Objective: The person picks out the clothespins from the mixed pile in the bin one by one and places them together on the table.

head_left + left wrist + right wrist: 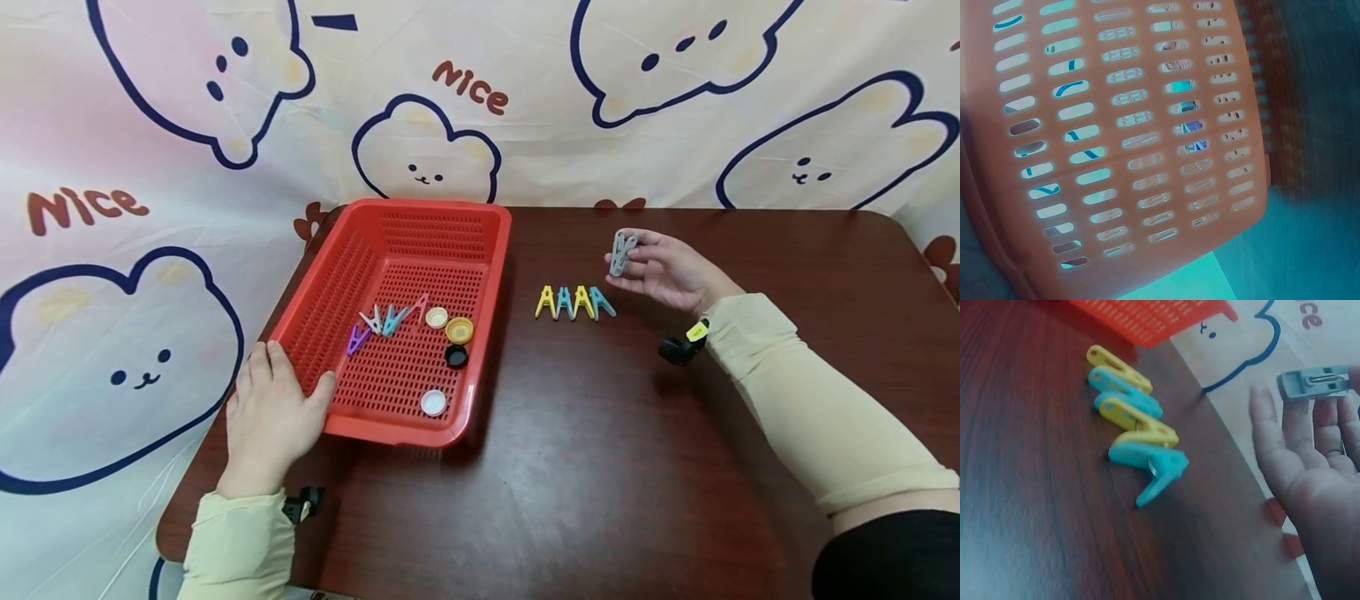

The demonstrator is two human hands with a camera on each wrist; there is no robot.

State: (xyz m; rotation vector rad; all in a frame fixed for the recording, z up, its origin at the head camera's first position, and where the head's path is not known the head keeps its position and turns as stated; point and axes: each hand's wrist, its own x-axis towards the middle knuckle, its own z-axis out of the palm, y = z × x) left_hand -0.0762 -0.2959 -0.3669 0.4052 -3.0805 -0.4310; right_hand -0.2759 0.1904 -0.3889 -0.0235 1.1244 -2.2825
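Behind everything, from nine o'clock round past twelve, hangs a pale cloth [660, 158] printed with cartoon bears and the word "Nice". Below it spreads the glossy brown surface [600, 467]. On that, at nine o'clock from my short row of pegs, sits the red basket [397, 431]; its slotted wall fills much of the left wrist view. Pale sleeves [810, 400] cover my forearms. My left hand [270, 421] rests at the basket's eight o'clock corner, fingers fairly straight, thumb spread away from them over the rim. My right hand [663, 267] is raised at two o'clock from the row, its fingers drawn in to pinch a grey peg [617, 252] that hangs clear of the surface, and gripping nothing else. A small black camera [678, 350] sits at my right wrist.

The row runs from nine to three o'clock: yellow peg [546, 293], blue peg [564, 297], a second yellow and a second blue, all close together. Near the basket's middle lie a purple peg [356, 340], a white one, a blue one and a pink one. Toward its three o'clock side are a cream cap [437, 317] and a yellow cap [459, 331], with a black cap [456, 357] at four and a white cap [433, 403] at five
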